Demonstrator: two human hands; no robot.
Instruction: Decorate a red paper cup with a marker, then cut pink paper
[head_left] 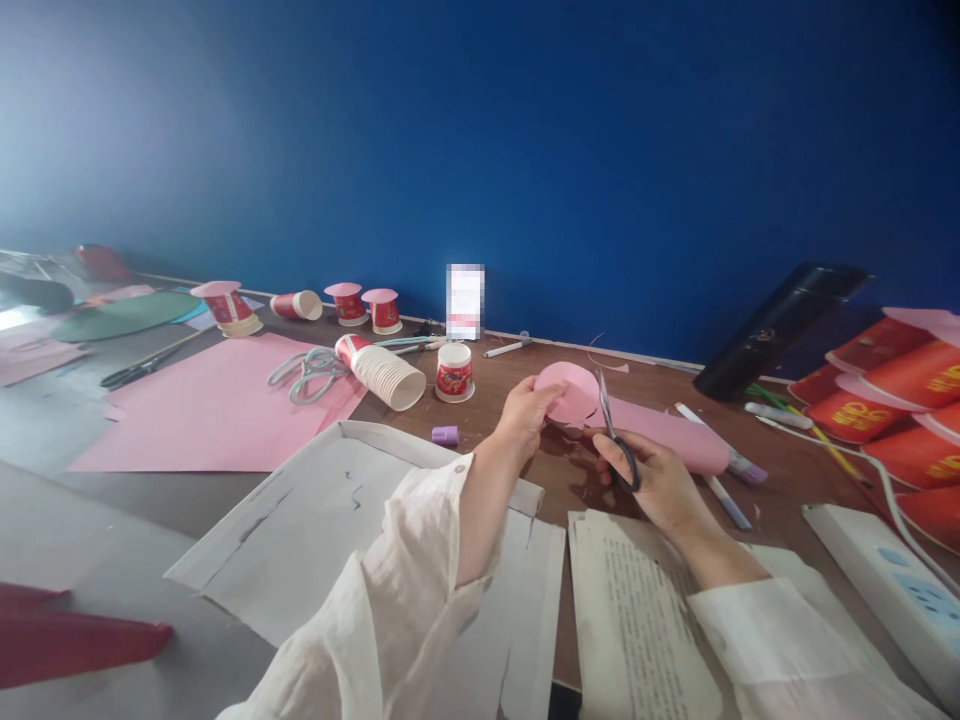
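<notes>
My left hand (527, 412) pinches the edge of a round piece of pink paper (571, 392) above the table. In my right hand (651, 478) is a pair of scissors (609, 408) with dark handles, its blades pointing up along the paper circle's right edge. A rolled pink sheet (675, 436) lies just behind my right hand. Beyond my left hand, a red patterned paper cup (454, 376) stands mouth up, and a purple marker cap (445, 435) lies in front of it.
Stacked paper cups (386, 372) lie beside a cord (306, 376) and pink sheets (202, 420). Cups topped with pink discs (382, 298) stand at the back. Rightward are a black cylinder (776, 330), red cups (855, 412) and a power strip (892, 575). Printed pages (637, 610) lie nearby.
</notes>
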